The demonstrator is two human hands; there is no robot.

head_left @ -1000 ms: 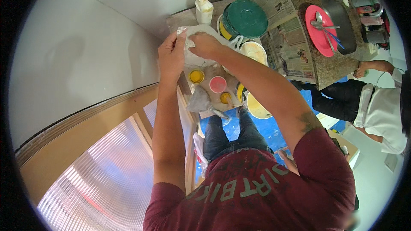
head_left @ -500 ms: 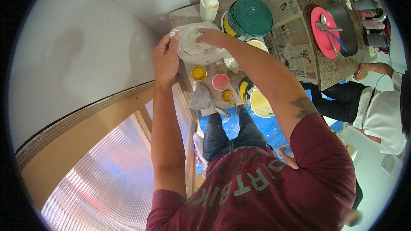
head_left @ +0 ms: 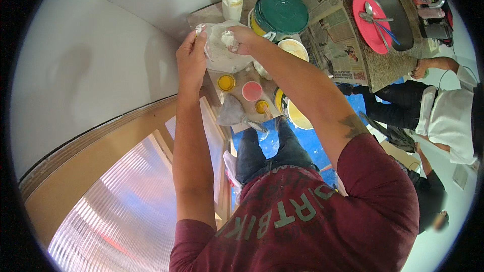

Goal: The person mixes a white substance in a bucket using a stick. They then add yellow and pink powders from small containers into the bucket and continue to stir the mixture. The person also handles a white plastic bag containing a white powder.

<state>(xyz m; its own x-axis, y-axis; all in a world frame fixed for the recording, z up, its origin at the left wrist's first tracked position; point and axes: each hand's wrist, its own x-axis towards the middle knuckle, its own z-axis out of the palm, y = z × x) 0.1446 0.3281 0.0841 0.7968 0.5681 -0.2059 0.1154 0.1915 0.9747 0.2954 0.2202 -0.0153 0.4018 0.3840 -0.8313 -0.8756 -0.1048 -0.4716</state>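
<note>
My left hand [head_left: 190, 60] pinches the upper left edge of a translucent plastic bag [head_left: 217, 58] and keeps it raised over the small table. Closed around a clump of white powder [head_left: 228, 38], my right hand [head_left: 244, 40] is at the bag's mouth; some fingers are hidden. Below the bag are a jar of yellow stuff [head_left: 226, 82], a tub with a pink top or contents [head_left: 252, 91], and a smaller yellow pot [head_left: 261, 106] with a brush-like stick in it. A grey triangular tool [head_left: 231, 111], resembling a trowel, lies at the table's near left.
Behind the bag stand a white bottle [head_left: 232, 5] and a bucket with a green lid [head_left: 283, 11]. Open buckets [head_left: 293, 49] sit to the right. A newspaper-covered counter [head_left: 339, 40] holds a pink plate [head_left: 372, 32] with spoons. Two other people [head_left: 446, 121] are at the right.
My right hand has gathered a clump of white powder and lifted it toward the bag's mouth. The view has shifted slightly, and a second person in dark clothes shows more at lower right.
</note>
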